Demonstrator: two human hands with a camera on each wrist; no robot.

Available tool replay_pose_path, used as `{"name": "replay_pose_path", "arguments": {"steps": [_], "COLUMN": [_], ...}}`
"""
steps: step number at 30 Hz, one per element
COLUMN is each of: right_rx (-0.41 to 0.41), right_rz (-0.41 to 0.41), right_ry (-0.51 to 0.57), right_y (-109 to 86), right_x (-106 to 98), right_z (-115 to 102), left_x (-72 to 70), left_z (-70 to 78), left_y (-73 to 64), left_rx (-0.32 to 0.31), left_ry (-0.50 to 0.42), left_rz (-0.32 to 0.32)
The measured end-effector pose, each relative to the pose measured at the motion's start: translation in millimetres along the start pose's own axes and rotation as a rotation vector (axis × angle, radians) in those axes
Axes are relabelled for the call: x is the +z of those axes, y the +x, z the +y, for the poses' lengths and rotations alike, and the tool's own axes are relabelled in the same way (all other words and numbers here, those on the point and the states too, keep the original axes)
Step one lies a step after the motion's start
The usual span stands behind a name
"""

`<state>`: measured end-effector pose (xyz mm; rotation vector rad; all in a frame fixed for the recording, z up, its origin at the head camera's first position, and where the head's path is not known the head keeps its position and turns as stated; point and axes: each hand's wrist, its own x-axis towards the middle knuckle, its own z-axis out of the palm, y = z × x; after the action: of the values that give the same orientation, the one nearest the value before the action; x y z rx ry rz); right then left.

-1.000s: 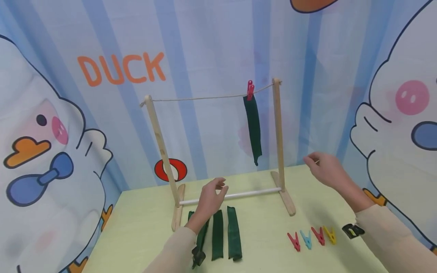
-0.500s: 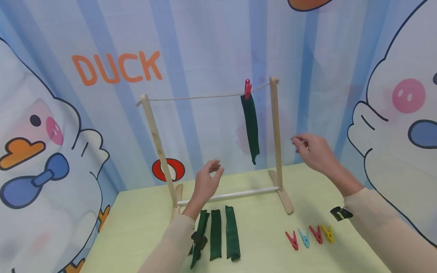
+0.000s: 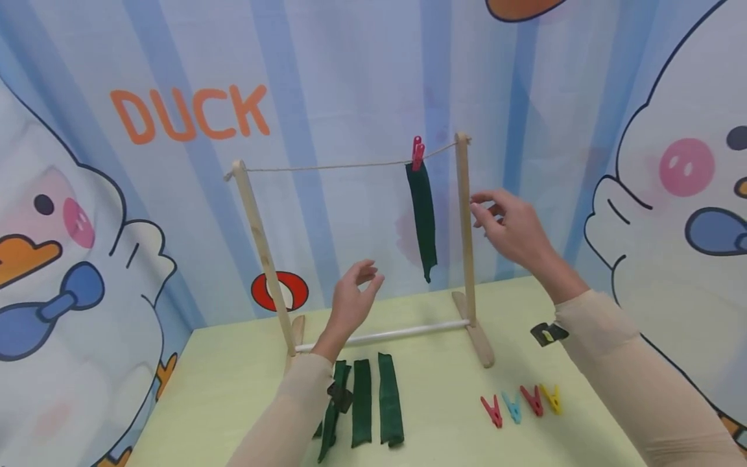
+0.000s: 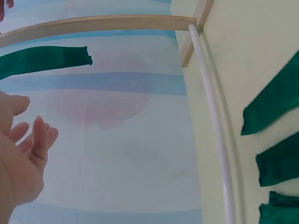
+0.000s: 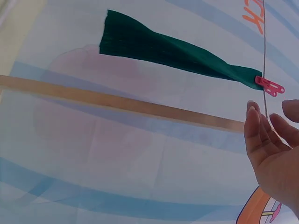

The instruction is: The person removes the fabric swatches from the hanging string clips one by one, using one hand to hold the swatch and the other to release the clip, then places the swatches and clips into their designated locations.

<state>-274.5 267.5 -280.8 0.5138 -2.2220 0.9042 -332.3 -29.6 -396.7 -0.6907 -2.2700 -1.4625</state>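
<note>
A dark green cloth strip [image 3: 423,220] hangs from a string [image 3: 327,167], pinned by a red clothespin [image 3: 417,154] near the right post of a wooden stand [image 3: 465,233]. My right hand [image 3: 513,227] is raised just right of that post, fingers loosely bent, nothing in them. In the right wrist view the hand [image 5: 275,149] is close to the string and the clothespin [image 5: 270,86]. My left hand [image 3: 353,295] is lifted in front of the stand's white crossbar [image 3: 385,336], fingers relaxed and holding nothing; the hanging strip [image 4: 44,59] shows beyond it in the left wrist view.
Several green strips [image 3: 391,399] lie on the yellow-green table [image 3: 438,415] beneath the left forearm. Two red clothespins [image 3: 491,411], a blue clothespin [image 3: 511,407] and a yellow clothespin [image 3: 551,398] lie at the right. A curtain with duck pictures [image 3: 350,78] is behind the stand.
My right hand has risen and moved left towards the right post. My left hand has lifted slightly. The view has shifted a little, and the hanging strip stays pinned.
</note>
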Motion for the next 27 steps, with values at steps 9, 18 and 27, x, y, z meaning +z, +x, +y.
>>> {"name": "replay_pose_path", "arguments": {"steps": [9, 18, 27], "right_rx": [-0.023, -0.129, -0.098], "right_rz": [0.035, 0.036, -0.035], "right_ry": [0.047, 0.075, 0.037], "right_y": [28.3, 48.6, 75.0], "right_x": [7.4, 7.2, 11.8], "right_z": [-15.1, -18.4, -31.8], "left_x": [11.7, 32.7, 42.2], "left_z": [20.9, 33.0, 38.0], "left_y": [25.7, 34.2, 53.2], "left_rx": [-0.013, -0.068, -0.039], "left_ry": [-0.102, -0.251, -0.341], "left_rz": [-0.059, -0.150, -0.169]}}
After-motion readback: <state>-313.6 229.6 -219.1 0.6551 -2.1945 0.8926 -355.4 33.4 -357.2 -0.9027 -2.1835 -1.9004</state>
